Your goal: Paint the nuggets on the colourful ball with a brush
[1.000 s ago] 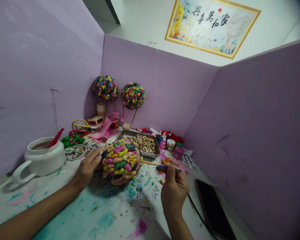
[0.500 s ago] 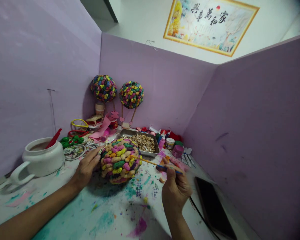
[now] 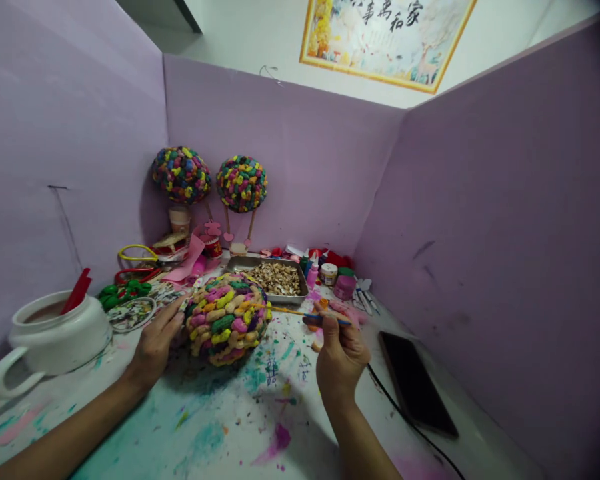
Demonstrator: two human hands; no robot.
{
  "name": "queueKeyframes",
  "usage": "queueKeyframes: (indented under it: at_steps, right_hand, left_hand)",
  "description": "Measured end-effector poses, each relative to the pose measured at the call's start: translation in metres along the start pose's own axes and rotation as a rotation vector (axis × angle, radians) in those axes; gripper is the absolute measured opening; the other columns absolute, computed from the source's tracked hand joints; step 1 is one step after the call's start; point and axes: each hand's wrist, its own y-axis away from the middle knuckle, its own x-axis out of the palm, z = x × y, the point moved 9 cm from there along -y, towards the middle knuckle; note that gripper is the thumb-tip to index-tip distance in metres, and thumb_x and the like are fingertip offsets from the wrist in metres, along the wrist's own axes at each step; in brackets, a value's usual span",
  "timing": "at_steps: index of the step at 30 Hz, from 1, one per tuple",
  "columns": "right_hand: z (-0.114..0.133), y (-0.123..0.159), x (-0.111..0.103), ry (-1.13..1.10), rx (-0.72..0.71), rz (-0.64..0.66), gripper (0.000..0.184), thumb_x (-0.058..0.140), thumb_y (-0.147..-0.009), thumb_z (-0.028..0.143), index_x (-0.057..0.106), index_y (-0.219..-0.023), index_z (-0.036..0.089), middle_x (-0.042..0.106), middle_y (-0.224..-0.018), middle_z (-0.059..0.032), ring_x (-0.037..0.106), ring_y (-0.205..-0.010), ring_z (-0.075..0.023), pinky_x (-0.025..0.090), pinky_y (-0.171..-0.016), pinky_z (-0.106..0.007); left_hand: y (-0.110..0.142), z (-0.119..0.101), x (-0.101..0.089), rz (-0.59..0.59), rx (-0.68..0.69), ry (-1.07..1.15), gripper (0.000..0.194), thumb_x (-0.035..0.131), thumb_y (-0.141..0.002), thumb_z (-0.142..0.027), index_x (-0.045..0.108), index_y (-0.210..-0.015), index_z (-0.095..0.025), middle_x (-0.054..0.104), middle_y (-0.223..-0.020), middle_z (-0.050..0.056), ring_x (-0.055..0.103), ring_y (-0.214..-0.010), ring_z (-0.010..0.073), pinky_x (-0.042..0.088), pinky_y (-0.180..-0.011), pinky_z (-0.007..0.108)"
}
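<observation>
A ball covered in peanut shells (image 3: 225, 323) rests on the paint-stained table (image 3: 215, 443). Some of its shells are pink, yellow, green, purple or orange; others show bare tan. My left hand (image 3: 156, 343) steadies the ball from the left side, its fingertips partly hidden behind it. In my right hand (image 3: 343, 360) is a thin paintbrush (image 3: 293, 311), pinched between thumb and fingers. The brush tip meets the upper right part of the ball, by an orange patch. Just beyond my right fingers stands a small orange paint pot (image 3: 323, 305), partly covered by the hand.
A metal tray (image 3: 304, 298) of shell pieces sits behind the ball. Two finished-looking colored balls (image 3: 181, 175) stand at the back. A white mug (image 3: 63, 340) is at left, scissors (image 3: 137, 253) behind it. Paint jars (image 3: 345, 287) and a phone (image 3: 417, 383) with a cable lie right.
The camera view has shifted, so the scene sits further left. The brush still touches much the same spot, and both hands keep their hold.
</observation>
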Motion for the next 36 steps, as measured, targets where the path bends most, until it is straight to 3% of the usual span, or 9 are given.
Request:
queueKeyframes:
  at_steps: [11, 17, 24, 31, 36]
  right_hand:
    - [-0.013, -0.001, 0.000, -0.041, 0.094, 0.000, 0.037, 0.072, -0.074, 0.054, 0.069, -0.069, 0.018, 0.075, -0.063, -0.0032, 0.075, -0.077, -0.0238, 0.055, -0.082, -0.037]
    - [-0.045, 0.000, 0.013, -0.254, 0.362, 0.014, 0.044, 0.080, -0.063, 0.057, 0.066, -0.072, 0.016, 0.073, -0.063, -0.0006, 0.070, -0.058, -0.0157, 0.057, -0.066, -0.030]
    - [-0.076, 0.012, 0.037, -0.446, 0.601, 0.046, 0.049, 0.090, -0.047, 0.051, 0.063, -0.070, 0.017, 0.069, -0.060, 0.0036, 0.069, -0.057, -0.0114, 0.060, -0.068, -0.026]
    - [-0.095, 0.010, 0.043, -0.403, 0.662, 0.094, 0.049, 0.091, -0.047, 0.052, 0.063, -0.070, 0.018, 0.070, -0.060, 0.0028, 0.070, -0.055, -0.0133, 0.058, -0.048, -0.021]
    - [-0.096, 0.009, 0.043, -0.367, 0.598, 0.150, 0.047, 0.089, -0.052, 0.054, 0.066, -0.074, 0.019, 0.071, -0.060, 0.0017, 0.070, -0.053, -0.0138, 0.057, -0.044, -0.020]
  left_hand:
    - [0.000, -0.003, 0.002, 0.011, -0.010, -0.001, 0.052, 0.047, -0.084, -0.055, 0.064, -0.120, -0.021, 0.058, -0.141, 0.005, 0.040, -0.141, 0.0274, 0.025, -0.121, 0.041]
    - [0.001, -0.002, 0.000, -0.010, -0.022, -0.016, 0.053, 0.047, -0.084, -0.056, 0.065, -0.119, -0.020, 0.060, -0.139, 0.007, 0.040, -0.141, 0.0288, 0.026, -0.120, 0.044]
    - [0.001, -0.004, 0.001, -0.013, -0.029, -0.001, 0.054, 0.047, -0.083, -0.054, 0.064, -0.120, -0.019, 0.061, -0.137, 0.008, 0.043, -0.139, 0.0286, 0.026, -0.120, 0.044]
    - [0.002, -0.004, 0.001, -0.012, -0.028, -0.016, 0.052, 0.047, -0.083, -0.054, 0.066, -0.119, -0.021, 0.062, -0.136, 0.007, 0.040, -0.141, 0.0297, 0.027, -0.119, 0.044]
    - [0.001, -0.002, 0.001, -0.010, -0.020, -0.005, 0.052, 0.048, -0.083, -0.054, 0.066, -0.119, -0.022, 0.062, -0.136, 0.005, 0.038, -0.142, 0.0301, 0.027, -0.120, 0.044]
